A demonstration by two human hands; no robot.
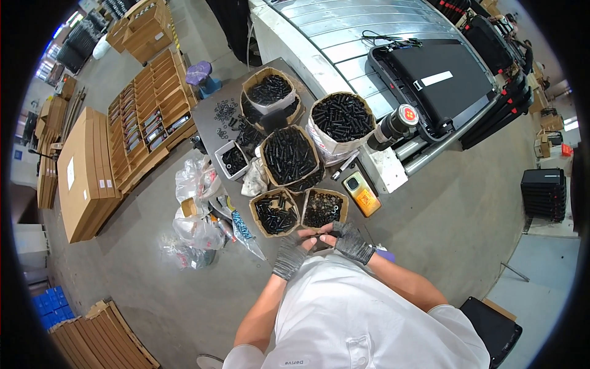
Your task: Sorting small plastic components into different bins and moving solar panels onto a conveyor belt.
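Note:
Both hands wear grey fingerless gloves and meet close to my body, at the near edge of the work table. My left hand [292, 251] and my right hand [349, 242] have their fingertips pinched together around something small and dark, too small to make out. Just beyond them stand two open cardboard boxes: a box of short black bolts [276, 211] on the left and a box of small nuts or washers [324, 208] on the right. Farther back are larger containers of black bolts or pins [291, 154], among them a white-lined bag [342, 118].
A phone [361, 194] lies right of the boxes, near a bottle [396, 126]. Left of them are a white tray [232, 160] and plastic bags [200, 224]. A roller conveyor [344, 37] carries a black treadmill-like panel [436, 80]. Cardboard cartons [92, 172] stand left.

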